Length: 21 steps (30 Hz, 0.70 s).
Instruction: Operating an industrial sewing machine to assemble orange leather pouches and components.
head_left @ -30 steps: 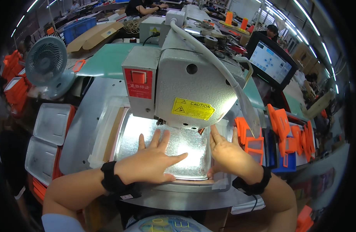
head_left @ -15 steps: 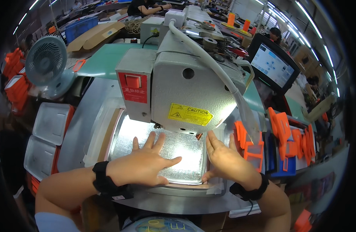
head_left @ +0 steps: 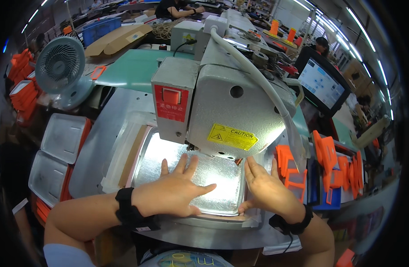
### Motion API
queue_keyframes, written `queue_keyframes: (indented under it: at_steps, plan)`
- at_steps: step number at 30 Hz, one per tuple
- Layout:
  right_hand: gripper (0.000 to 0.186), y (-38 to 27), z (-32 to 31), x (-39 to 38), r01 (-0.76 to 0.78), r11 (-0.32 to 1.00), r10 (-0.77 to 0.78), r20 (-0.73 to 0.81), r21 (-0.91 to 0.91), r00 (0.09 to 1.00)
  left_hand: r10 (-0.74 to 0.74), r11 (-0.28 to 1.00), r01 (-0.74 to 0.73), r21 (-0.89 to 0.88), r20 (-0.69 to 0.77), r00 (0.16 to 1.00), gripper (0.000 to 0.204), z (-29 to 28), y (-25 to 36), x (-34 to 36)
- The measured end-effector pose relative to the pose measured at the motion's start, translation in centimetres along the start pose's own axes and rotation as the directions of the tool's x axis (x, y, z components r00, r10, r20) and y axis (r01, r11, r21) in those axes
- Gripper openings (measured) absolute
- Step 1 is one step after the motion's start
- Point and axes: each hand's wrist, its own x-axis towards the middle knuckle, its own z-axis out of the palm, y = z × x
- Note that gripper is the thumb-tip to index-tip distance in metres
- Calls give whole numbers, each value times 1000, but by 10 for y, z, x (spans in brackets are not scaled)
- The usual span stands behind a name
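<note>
"What differs from half a second ago?"

"The view shifts slightly; the left hand (head_left: 169, 192) stays spread on the silvery sheet (head_left: 218, 171) below the sewing-machine head (head_left: 235, 102), grasping nothing. The right hand (head_left: 272, 191) (partly open, grip unclear) stays at its edge."

"Containers?"

"Rightward, a blue tray (head_left: 321, 205) holds orange pieces (head_left: 335, 179); behind, a blue crate (head_left: 100, 32), contents unclear."

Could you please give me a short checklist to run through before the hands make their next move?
1. Left hand spread over the silvery panel: ok.
2. Right hand at the panel's right edge, fingers extended: ok.
3. Safe gap between fingertips and machine head: cannot tell; they look close, but depth is unclear.
4. Red switch uncovered: ok.
5. Screen lit: ok.
6. Orange pieces off the panel: ok, they lie to its right.
</note>
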Motion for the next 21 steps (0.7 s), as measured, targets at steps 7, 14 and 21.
queue_keyframes:
  at_steps: [7,14,21]
  plan:
    - [131,4,7,-1,49,998,-52,-54,-45,997,8,1000,-8,-15,-23,1000,69,4,-1,-3]
    - [129,2,11,4,45,998,-49,-100,-49,994,-8,1000,8,6,2,1000,69,-4,-5,-6]
    - [120,1,11,7,68,997,-66,-107,22,992,-29,999,29,-46,-8,1000,74,-6,-8,-9]
